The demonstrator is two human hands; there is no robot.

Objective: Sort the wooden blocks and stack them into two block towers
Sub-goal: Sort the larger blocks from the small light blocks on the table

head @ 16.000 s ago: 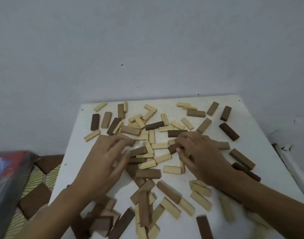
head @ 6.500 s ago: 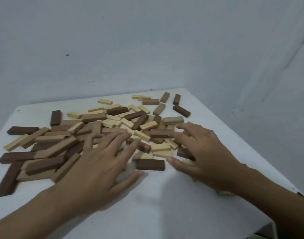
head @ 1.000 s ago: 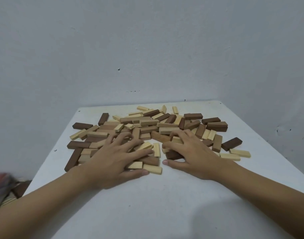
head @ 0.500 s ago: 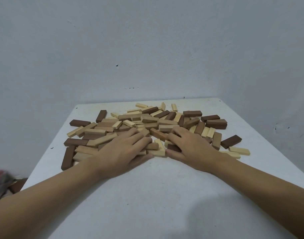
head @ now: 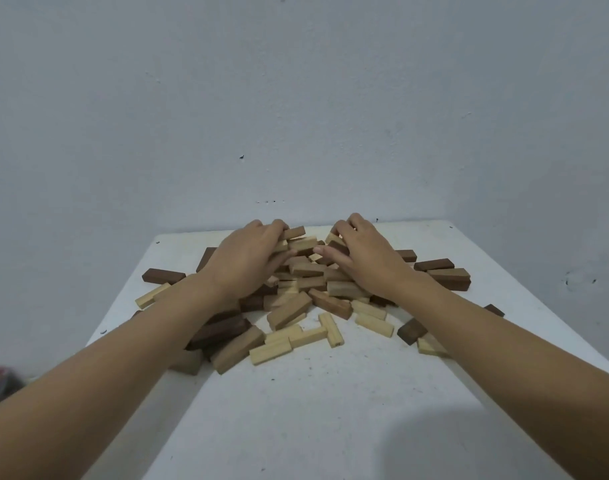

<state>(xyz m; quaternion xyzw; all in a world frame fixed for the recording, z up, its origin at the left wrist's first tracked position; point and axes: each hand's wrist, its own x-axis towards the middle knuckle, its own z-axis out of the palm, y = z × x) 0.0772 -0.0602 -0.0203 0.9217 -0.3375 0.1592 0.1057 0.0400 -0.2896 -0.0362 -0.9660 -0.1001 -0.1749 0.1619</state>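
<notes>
Both hands are on the heap of wooden blocks (head: 306,282), toward the far half of the bench (head: 330,410). On the left hand (head: 247,263) and the right hand (head: 369,259) the fingers are curled over the heap's crest, clasping mixed pale and brown pieces. I can't tell whether either pinches a single block. Nothing is sorted and there is no tower yet. Risk: a hard rake outward could knock the stray dark block (head: 493,310) off the right edge. My forearms lie across loose pieces and may drag them along.
</notes>
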